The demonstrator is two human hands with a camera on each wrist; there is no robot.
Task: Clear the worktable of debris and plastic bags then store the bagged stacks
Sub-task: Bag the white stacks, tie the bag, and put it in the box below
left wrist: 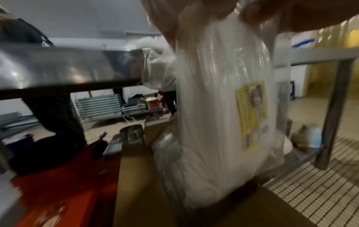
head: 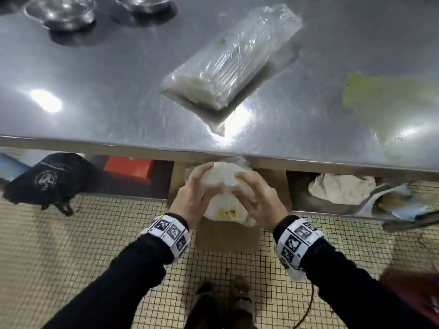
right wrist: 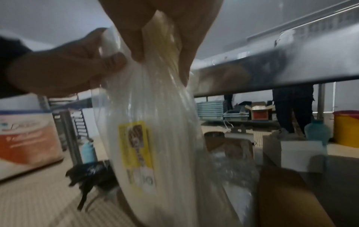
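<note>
Both hands are gripping one thing below the near edge of the counter: a clear plastic bag packed with a stack of white sheets, marked by a yellow label (head: 227, 213). The left hand (head: 194, 193) is curling its fingers (head: 202, 170) over the bag's top left shoulder, and the right hand (head: 259, 200) is clamping its fingers (right wrist: 139, 50) round the gathered top on the other side. The bag is hanging upright, its lower end at the mouth of an open brown cardboard box (head: 226, 236) that is standing on the tiled floor under the counter.

Judging from this, the storing step is in hand: one bagged stack is going into the box. The next move probably calls for lowering it straight between the flaps, then letting go with both hands.

The film is thin, glossy and wrinkled, so it is likely to slip and stretch; the stack inside looks soft and slightly bowed.

Up on the brushed steel counter (head: 95, 110), near its middle, a second clear-wrapped block of white sheets (head: 232, 58) is lying at a slant, not yet stored. A pale green smear (head: 380, 98) is showing towards the right edge. Two shiny metal bowls (head: 61, 13) are sitting at the far left corner. A black cloth bag (head: 50, 179) is slumping on the shelf beneath the counter.
</note>
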